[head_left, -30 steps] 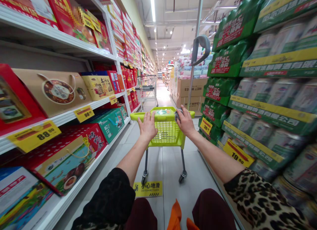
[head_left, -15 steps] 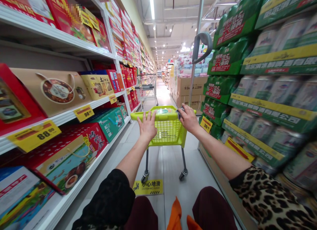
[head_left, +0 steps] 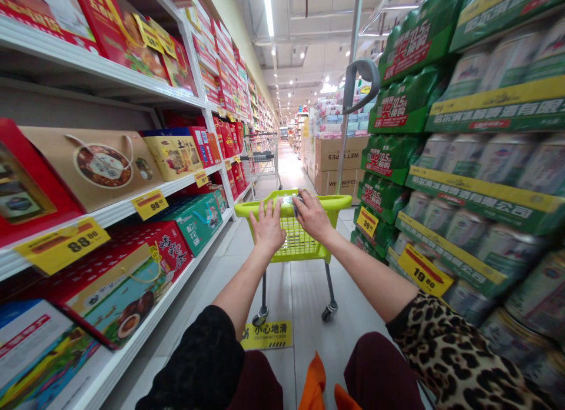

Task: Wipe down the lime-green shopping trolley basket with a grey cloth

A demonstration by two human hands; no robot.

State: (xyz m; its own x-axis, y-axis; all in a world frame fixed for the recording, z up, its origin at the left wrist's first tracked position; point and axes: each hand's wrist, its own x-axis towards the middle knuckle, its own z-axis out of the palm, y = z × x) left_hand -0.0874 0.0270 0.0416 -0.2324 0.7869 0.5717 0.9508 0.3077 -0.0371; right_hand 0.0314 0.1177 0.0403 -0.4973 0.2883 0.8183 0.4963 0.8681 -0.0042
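Right grip [head_left: 314, 216] holds grey cloth [head_left: 298, 205], left grip [head_left: 268, 225] lies spread, both on the cart handle [head_left: 288, 210] running crosswise.

The left hand [head_left: 268, 229] lies on the handle [head_left: 339, 204] of a small lime-green cart [head_left: 304, 243], with its fingers spread. The right hand [head_left: 314, 217], near the middle of the same handle, presses a small grey thing [head_left: 299, 204], which seems to be a cloth, mostly covered. On the left, gift boxes [head_left: 95, 163] stand on white shelves [head_left: 88, 62]. On the right, there are stacked packs of cans [head_left: 481, 219]. A yellow floor sign [head_left: 269, 336] lies near; far in the aisle stands a metal cart [head_left: 261, 156].
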